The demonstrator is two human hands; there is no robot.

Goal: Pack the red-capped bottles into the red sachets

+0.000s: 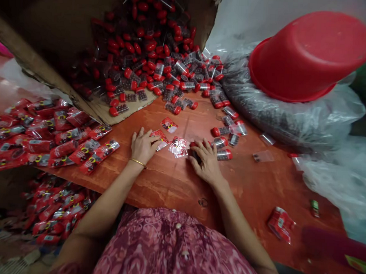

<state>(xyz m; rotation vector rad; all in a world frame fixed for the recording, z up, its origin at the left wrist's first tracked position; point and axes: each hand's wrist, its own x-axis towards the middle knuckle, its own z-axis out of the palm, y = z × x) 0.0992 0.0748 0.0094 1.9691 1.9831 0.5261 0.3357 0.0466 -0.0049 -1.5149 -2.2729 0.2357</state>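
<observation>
My left hand [143,147], a gold bangle at its wrist, rests on the table with fingers apart. Its thumb and fingertips touch a red printed card [160,139]. Another red card [169,125] lies just beyond, and a small pile of glossy cards [178,147] sits between my hands. My right hand [205,159] curls over a small red-capped tube [195,155], mostly hidden beneath the fingers. Close to its fingertips lie more clear tubes with red caps and dark contents, among them one tube [220,142].
An open cardboard box [36,62] spills red-capped tubes [150,65] onto the reddish table [168,185]. Packed red pouches [63,139] heap at left, with more below the edge. A red tub [310,53] stands upside down on a filled plastic bag [282,113]. One red pouch [281,224] lies at right.
</observation>
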